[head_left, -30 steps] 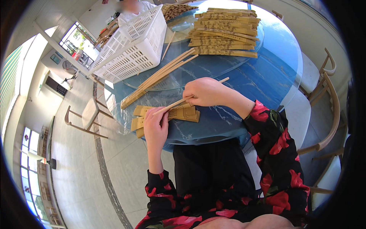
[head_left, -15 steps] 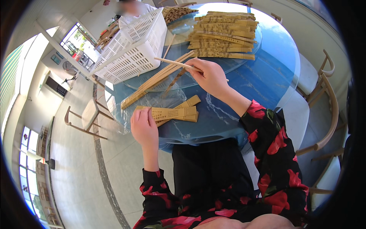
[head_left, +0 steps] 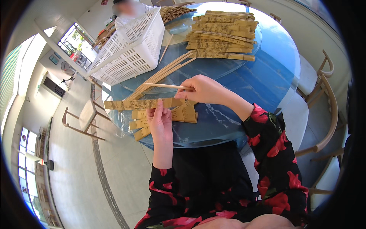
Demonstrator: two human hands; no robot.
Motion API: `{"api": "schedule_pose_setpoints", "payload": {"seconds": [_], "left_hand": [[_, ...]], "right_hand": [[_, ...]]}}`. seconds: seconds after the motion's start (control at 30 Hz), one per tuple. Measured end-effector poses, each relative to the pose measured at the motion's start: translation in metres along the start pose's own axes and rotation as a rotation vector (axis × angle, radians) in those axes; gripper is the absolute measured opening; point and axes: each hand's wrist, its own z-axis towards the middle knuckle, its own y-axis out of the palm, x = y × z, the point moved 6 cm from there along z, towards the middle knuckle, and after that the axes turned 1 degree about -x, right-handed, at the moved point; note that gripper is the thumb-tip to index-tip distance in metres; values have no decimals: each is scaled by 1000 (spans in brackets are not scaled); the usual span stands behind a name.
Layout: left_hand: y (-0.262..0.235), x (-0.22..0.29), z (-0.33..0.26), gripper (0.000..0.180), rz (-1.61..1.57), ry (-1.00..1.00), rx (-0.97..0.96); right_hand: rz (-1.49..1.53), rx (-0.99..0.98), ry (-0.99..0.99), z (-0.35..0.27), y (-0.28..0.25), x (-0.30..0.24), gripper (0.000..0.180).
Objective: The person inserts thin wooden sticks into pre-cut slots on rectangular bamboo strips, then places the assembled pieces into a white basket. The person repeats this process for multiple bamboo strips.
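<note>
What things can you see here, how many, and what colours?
Table: one, blue, middle
Basket: one, white, table's far left
Big strip pile: one, golden, far side
Small strip pile: one, golden, near edge
Held strip: one, golden, in left grip
Held stick: one, pale, in right grip
Other sticks: several, pale, near basket
Brown heap: one, brown, far side
Chairs: several, wood and pale, both sides
Person: one, white top, behind basket
Background bits: too small to count
Sleeves: two, black and red, below
Grips: two, bare, over table

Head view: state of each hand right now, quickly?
Left hand: closed, holding a long, flat, golden-brown paper strip.
Right hand: closed, holding a thin, pale wooden stick; any grip on the strip cannot be told.
</note>
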Motion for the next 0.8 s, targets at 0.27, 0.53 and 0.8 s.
{"api": "schedule_pose_setpoints", "payload": {"seconds": [0.27, 0.53, 0.8], "left_hand": [[21, -6, -15, 14, 19, -111, -95], [22, -11, -20, 10, 178, -103, -182], [22, -11, -20, 8, 224, -99, -154]], "right_hand": [[165, -96, -18, -6, 9, 1, 21], [392, -155, 37, -4, 10, 10, 20], [420, -218, 13, -6, 11, 5, 19]]}}
